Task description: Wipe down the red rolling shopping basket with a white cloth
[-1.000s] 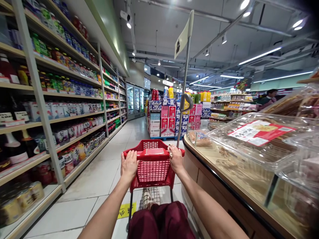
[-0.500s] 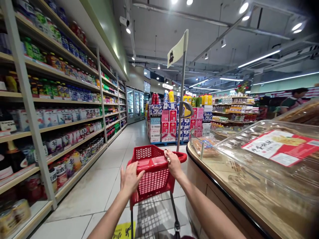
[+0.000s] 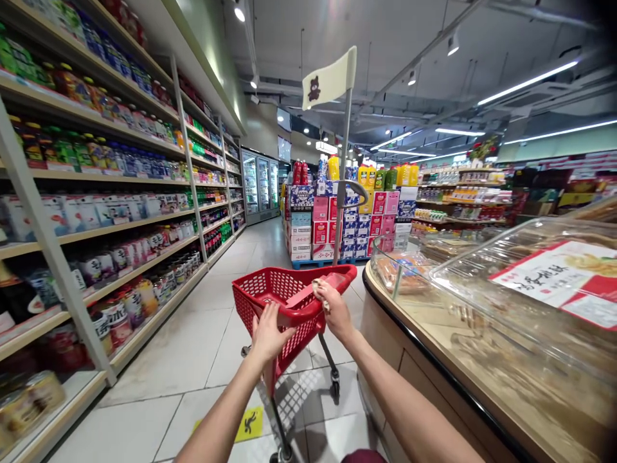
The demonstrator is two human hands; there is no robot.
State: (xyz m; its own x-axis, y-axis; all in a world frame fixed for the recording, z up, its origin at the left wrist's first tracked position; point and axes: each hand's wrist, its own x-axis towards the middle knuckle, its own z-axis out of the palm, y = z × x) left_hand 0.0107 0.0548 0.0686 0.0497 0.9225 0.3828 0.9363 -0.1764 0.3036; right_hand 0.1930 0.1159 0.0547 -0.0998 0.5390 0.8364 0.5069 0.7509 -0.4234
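Note:
A red plastic shopping cart [image 3: 295,283] with a perforated basket stands in front of me, turned so that its basket points to the left. My left hand [image 3: 270,332] rests on the near rim with its fingers stretched and the thumb apart. On the right side of the handle, my right hand [image 3: 336,315] is closed around a crumpled whitish cloth or tissue [image 3: 320,290], pressed against the red plastic. From the cart's right end rises a grey pole [image 3: 346,132] with a hook, topped by a cream flag [image 3: 328,80] bearing a brown bear.
Shelves of drinks [image 3: 96,173] line the left side. Close on the right is a curved counter [image 3: 385,315] with clear-covered food trays. Ahead stand stacked drink cartons [image 3: 313,222] on a blue pallet, with glass-door fridges [image 3: 260,183] beyond. A yellow floor sticker [image 3: 249,424] lies below.
The cart has swung round, its basket end moving left and its wheels coming into view. Both hands have stayed on it. The shelves and counter have shifted a little nearer.

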